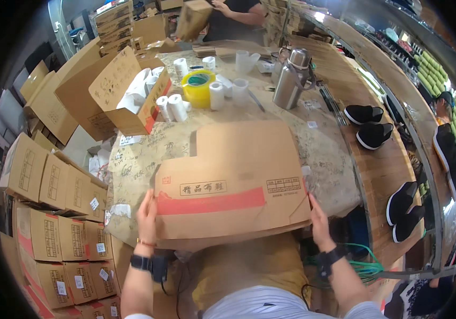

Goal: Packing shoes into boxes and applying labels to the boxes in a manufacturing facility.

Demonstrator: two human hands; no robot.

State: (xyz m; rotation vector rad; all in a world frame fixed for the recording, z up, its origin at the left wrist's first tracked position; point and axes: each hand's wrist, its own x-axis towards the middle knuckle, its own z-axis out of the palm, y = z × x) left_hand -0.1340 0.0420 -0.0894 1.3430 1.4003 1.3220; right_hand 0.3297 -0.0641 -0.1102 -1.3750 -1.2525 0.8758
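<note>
One flattened carton [228,183], long axis running crosswise, flap [244,139] pointing away, seems clamped in both hands [147,217] [321,226].

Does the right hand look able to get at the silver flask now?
Probably not at once: the right hand is holding the edge of the flattened carton. Freed, it likely could, as nothing tall stands between it and the silver flask.
</note>
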